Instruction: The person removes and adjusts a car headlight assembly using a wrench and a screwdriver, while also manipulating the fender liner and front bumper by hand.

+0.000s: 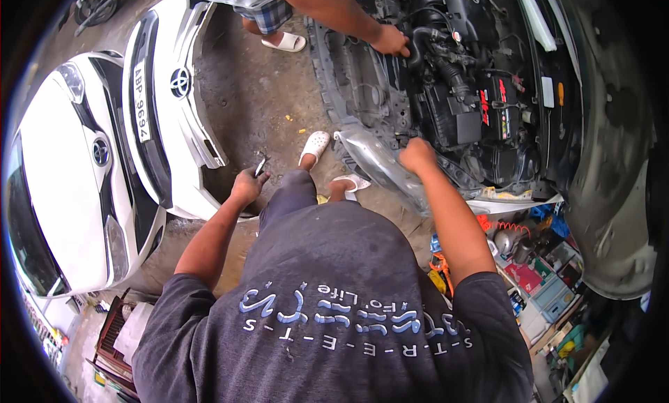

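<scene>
My left hand [247, 187], low between the loose white bumper [164, 89] and my legs, is closed around a small silver metal tool [260, 167] with a dark tip. Its exact kind does not show. Across from it, my right hand [418, 155] is curled in a fist at the front edge of the opened car, just behind the clear headlight [373, 159]. Whatever its fingers may hold is hidden. In the engine bay, a black battery [496, 110] with red markings sits beyond that hand. Another person's hand [391, 40] touches the area beside a black hose.
The raised hood [613, 159] bounds the right side. A white car [63, 180] stands at left behind the bumper. Tools, boxes and a red coiled hose [512, 226] crowd the lower right. An orange-handled screwdriver [560, 94] lies beyond the engine. The other person's white slipper [289, 42] is on the floor.
</scene>
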The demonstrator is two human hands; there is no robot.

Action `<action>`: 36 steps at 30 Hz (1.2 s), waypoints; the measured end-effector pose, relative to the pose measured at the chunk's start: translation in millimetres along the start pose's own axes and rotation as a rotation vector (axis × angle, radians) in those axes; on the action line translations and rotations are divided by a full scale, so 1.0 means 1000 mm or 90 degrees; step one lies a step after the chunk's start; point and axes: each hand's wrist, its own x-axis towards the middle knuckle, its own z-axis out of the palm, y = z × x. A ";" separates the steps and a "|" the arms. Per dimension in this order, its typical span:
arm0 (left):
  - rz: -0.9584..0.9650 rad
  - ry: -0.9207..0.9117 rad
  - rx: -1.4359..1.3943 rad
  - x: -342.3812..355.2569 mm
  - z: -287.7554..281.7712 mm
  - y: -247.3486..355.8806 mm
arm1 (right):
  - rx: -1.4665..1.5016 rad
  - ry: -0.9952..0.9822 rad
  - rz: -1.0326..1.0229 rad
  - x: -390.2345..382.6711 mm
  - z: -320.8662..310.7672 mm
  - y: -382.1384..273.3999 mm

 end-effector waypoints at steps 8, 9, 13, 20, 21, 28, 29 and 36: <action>0.002 -0.069 0.047 -0.008 0.011 0.033 | 0.156 0.041 0.104 0.001 0.006 0.012; 0.021 -0.081 0.046 -0.010 0.015 0.037 | 0.096 0.028 0.055 0.000 0.005 0.014; 0.122 -0.067 0.125 -0.016 0.038 0.042 | 0.014 0.066 -0.033 -0.019 0.001 0.003; 0.285 -0.069 0.096 -0.040 0.116 0.060 | -0.022 0.009 -0.009 -0.032 0.001 0.000; 0.273 -0.060 0.081 -0.047 0.127 0.061 | -0.039 0.086 -0.063 -0.038 0.004 0.002; 0.052 -0.032 -0.051 -0.100 0.177 0.029 | -0.150 0.082 -0.191 -0.025 0.000 0.019; 0.050 -0.028 -0.064 -0.106 0.183 0.020 | -0.152 0.030 -0.132 -0.022 -0.003 0.020; -0.107 0.038 -0.151 -0.143 0.226 -0.035 | -0.167 0.124 -0.323 -0.031 0.010 0.031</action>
